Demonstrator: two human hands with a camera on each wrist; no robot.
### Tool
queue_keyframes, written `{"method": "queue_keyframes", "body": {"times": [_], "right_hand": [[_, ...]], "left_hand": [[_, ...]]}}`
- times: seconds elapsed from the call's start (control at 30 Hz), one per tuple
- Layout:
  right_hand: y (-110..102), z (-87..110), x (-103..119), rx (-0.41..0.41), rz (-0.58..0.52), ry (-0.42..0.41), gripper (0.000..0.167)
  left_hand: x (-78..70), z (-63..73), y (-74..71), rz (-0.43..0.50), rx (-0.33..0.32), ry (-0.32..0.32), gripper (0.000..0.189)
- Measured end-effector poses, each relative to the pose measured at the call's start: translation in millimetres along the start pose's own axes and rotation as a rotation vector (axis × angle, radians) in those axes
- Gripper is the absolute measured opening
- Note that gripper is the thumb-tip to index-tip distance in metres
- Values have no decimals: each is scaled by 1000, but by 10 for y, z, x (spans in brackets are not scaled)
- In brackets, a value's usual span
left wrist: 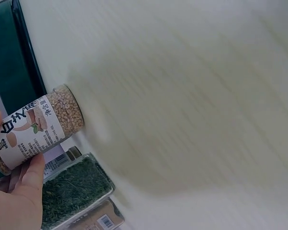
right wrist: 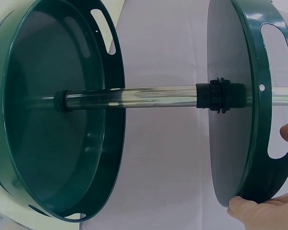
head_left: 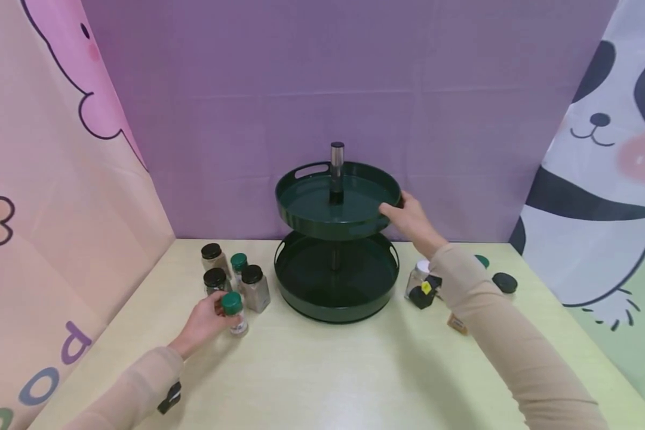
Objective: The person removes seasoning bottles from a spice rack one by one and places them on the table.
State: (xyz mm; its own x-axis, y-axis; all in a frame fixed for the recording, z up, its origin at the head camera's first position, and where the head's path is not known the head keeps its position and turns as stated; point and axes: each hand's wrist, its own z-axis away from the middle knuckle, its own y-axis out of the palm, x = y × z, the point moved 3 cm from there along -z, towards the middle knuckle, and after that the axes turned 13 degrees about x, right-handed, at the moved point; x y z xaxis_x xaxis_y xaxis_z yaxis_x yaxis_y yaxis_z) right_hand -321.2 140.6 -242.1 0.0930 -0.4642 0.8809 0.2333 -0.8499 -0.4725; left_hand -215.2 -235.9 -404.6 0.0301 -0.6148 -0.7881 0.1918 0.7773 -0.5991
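Note:
My left hand (head_left: 206,322) holds a round spice jar (head_left: 238,321) with a green cap, between thumb and fingers. In the left wrist view the jar (left wrist: 62,112) shows a white label and tan granules inside. Whether its base touches the table is hard to tell. My right hand (head_left: 412,222) grips the right rim of the upper tray (head_left: 312,200) of a dark green two-tier rack. In the right wrist view one digit shows through that tray's handle slot, another lies at the edge. The lower tray (head_left: 335,307) stands on the table, with nothing in either tray.
Beside the left hand stand several jars, among them a black-capped jar (head_left: 255,292) and a green-capped jar (head_left: 239,263). Right of the rack are a white-capped jar (head_left: 416,279), a black-capped container (head_left: 504,283) and a small brown packet (head_left: 457,323), partly behind the right arm.

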Motion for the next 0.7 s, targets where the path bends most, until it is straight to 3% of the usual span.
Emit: {"method": "queue_keyframes", "body": {"times": [0.7], "right_hand": [[-15,-3,32,11,9,-14,58]], "left_hand": [[19,11,12,6,-9,38,57]]}}
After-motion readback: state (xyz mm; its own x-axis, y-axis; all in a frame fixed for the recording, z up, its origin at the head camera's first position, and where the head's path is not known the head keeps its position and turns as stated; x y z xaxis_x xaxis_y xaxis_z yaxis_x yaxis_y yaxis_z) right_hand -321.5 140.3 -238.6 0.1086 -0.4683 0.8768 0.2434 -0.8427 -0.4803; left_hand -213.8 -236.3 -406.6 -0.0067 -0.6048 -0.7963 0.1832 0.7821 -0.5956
